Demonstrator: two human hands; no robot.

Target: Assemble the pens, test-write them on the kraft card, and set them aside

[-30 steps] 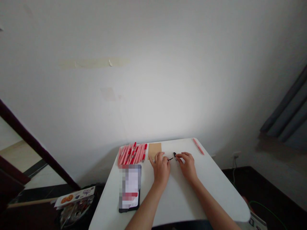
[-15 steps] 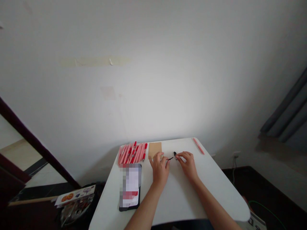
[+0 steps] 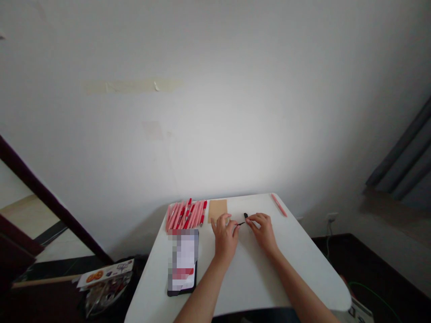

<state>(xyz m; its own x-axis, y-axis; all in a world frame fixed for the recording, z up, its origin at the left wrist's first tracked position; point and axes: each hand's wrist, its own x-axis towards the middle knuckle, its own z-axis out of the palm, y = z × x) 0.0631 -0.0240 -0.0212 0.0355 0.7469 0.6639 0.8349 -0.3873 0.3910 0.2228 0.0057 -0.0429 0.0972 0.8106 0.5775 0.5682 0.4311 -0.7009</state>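
Observation:
My left hand (image 3: 225,235) is closed in a pinch on a thin black rod (image 3: 241,223), whose dark end points right toward the other hand. Most of the rod is hidden by the fingers. Close beside it, my right hand (image 3: 264,231) pinches a small black piece (image 3: 245,216), which shows just beyond the thumb and forefinger. The kind of either part is too small to tell. Behind my left hand lies a flat tan square (image 3: 217,211). A bundle of pink and red pens (image 3: 186,215) rests farther left.
On the white table (image 3: 252,287), a phone (image 3: 185,264) lies at the left below the pens. A single pink pen (image 3: 279,205) lies near the back right edge. The wall stands behind the table. A bag of odds and ends (image 3: 107,291) is on the lower left.
The thin black rod and my left fingertips have shifted slightly right. The gap to the small black piece in my right hand is narrower. The pens and phone stay put.

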